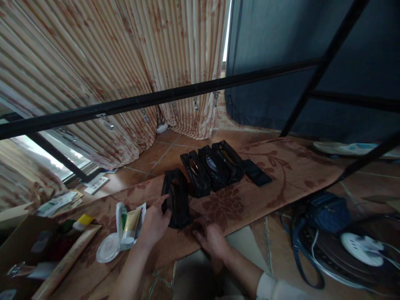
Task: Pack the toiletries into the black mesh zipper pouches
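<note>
My left hand [155, 223] grips the left side of a black pouch [176, 198] that stands on a brown flower-patterned mat [237, 204]. My right hand [210, 237] rests on the mat at the pouch's lower right corner, fingers curled; whether it holds anything I cannot make out. Beyond the pouch, several more black pouches [212, 168] stand in a row running back and to the right, ending in a flat black one [256, 173].
Tubes and a white packet [128, 225] with a round white lid [108, 248] lie left of my left hand. A cardboard box [37, 254] sits at far left. A blue bag [328, 216] and white power strip [362, 248] lie right. Black metal bars [187, 93] cross overhead.
</note>
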A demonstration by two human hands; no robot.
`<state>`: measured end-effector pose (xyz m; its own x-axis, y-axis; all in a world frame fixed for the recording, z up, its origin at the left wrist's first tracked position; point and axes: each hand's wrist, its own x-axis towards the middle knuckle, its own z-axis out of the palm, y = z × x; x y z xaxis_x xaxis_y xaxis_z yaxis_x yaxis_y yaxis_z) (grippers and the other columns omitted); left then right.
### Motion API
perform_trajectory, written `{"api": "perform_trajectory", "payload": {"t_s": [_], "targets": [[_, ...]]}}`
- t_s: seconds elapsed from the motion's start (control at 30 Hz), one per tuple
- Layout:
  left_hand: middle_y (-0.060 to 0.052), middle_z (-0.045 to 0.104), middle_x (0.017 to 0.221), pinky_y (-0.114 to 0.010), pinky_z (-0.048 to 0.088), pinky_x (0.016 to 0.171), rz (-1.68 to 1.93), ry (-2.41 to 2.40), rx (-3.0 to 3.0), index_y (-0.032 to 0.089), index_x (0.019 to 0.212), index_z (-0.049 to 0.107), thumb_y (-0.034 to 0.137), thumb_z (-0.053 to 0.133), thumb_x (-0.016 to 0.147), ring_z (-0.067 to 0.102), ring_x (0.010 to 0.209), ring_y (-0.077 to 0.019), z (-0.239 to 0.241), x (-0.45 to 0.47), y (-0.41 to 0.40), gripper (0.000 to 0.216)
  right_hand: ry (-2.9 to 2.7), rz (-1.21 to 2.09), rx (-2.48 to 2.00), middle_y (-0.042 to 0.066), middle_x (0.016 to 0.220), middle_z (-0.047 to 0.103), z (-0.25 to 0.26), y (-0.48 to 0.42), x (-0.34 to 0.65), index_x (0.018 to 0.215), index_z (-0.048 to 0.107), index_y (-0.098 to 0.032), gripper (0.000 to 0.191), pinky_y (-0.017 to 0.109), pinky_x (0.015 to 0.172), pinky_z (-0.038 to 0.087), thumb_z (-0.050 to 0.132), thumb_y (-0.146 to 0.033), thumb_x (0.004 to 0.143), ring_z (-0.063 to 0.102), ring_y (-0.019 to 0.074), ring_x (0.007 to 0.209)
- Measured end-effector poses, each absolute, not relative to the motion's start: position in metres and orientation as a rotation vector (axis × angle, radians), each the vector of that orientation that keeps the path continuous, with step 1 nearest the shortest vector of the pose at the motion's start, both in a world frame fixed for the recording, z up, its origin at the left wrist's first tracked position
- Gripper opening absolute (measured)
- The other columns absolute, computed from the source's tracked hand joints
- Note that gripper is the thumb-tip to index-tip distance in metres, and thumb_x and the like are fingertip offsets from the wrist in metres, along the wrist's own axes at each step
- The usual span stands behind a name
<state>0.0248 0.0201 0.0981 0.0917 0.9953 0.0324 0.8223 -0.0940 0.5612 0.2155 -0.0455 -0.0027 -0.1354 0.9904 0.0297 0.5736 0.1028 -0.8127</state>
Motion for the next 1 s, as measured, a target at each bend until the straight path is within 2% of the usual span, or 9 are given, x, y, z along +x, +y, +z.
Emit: {"api": "perform_trajectory", "payload": {"t_s": [0.17,0.23,0.4,0.53,0.7,0.8,0.9,1.0], "targets": [[-0.003,0.067,0.077,-0.029,0.046,0.06,0.633,1.726,1.875,0.014,0.124,0.055,0.017,0.047,0.079,0.057,0.053,-0.015,0.097,0.038,-0.001,0.046,-1.779,0.87,-1.567,0.004,0.106,0.066,0.001,-0.043,0.214,0.113,0.059,-0.021,0.036,0.028,0.08,0.043,0.061,-0.027,0.078,0.062,0.0194,0.095],[-0.002,0.065,0.075,-0.029,0.043,0.056,0.668,1.745,1.859,0.015,0.123,0.056,0.022,0.049,0.081,0.053,0.05,-0.0139,0.096,0.041,-0.008,0.044,-1.793,0.862,-1.604,0.004,0.103,0.066,0.002,-0.043,0.213,0.111,0.06,-0.021,0.035,0.027,0.076,0.043,0.061,-0.026,0.076,0.062,0.0193,0.089],[-0.006,0.063,0.1,-0.03,0.047,0.063,0.882,1.691,1.819,0.022,0.126,0.055,0.041,0.053,0.085,0.057,0.063,-0.0141,0.091,0.039,-0.024,0.045,-1.793,0.828,-1.604,0.004,0.105,0.066,0.004,-0.043,0.21,0.108,0.061,-0.021,0.03,0.026,0.079,0.042,0.058,-0.021,0.078,0.061,0.0194,0.094],[-0.007,0.062,0.111,-0.031,0.05,0.072,1.054,1.629,1.715,0.024,0.129,0.051,0.042,0.054,0.085,0.061,0.077,-0.0154,0.084,0.032,-0.032,0.047,-1.797,0.823,-1.629,0.005,0.102,0.067,0.001,-0.044,0.21,0.109,0.059,-0.021,0.03,0.027,0.079,0.042,0.055,-0.022,0.08,0.061,0.0198,0.094],[-0.01,0.063,0.111,-0.028,0.052,0.067,1.256,1.793,1.487,0.019,0.118,0.058,0.044,0.058,0.081,0.063,0.085,-0.0185,0.061,0.006,-0.044,0.044,-1.833,0.792,-1.672,0.005,0.102,0.066,-0.003,-0.043,0.21,0.108,0.059,-0.02,0.029,0.027,0.078,0.042,0.055,-0.022,0.08,0.061,0.0196,0.092],[-0.009,0.066,0.105,-0.029,0.052,0.064,1.306,1.963,1.402,0.017,0.112,0.061,0.042,0.059,0.079,0.063,0.077,-0.0183,0.043,-0.015,-0.059,0.041,-1.853,0.771,-1.676,0.006,0.1,0.065,0.0,-0.044,0.211,0.105,0.059,-0.019,0.025,0.026,0.076,0.042,0.055,-0.023,0.08,0.061,0.0189,0.089],[-0.008,0.068,0.094,-0.031,0.052,0.072,1.364,2.101,1.373,0.016,0.104,0.064,0.038,0.059,0.078,0.063,0.075,-0.0185,0.027,-0.033,-0.079,0.035,-1.869,0.754,-1.685,0.006,0.094,0.064,0.002,-0.044,0.212,0.103,0.06,-0.018,0.023,0.025,0.072,0.042,0.054,-0.024,0.081,0.061,0.0179,0.084],[-0.008,0.068,0.092,-0.032,0.051,0.077,1.354,2.199,1.37,0.015,0.097,0.065,0.036,0.058,0.077,0.064,0.079,-0.0197,0.014,-0.044,-0.098,0.03,-1.887,0.723,-1.7,0.006,0.089,0.063,0.001,-0.044,0.212,0.1,0.06,-0.017,0.022,0.025,0.068,0.041,0.054,-0.025,0.08,0.06,0.0174,0.078]]}}
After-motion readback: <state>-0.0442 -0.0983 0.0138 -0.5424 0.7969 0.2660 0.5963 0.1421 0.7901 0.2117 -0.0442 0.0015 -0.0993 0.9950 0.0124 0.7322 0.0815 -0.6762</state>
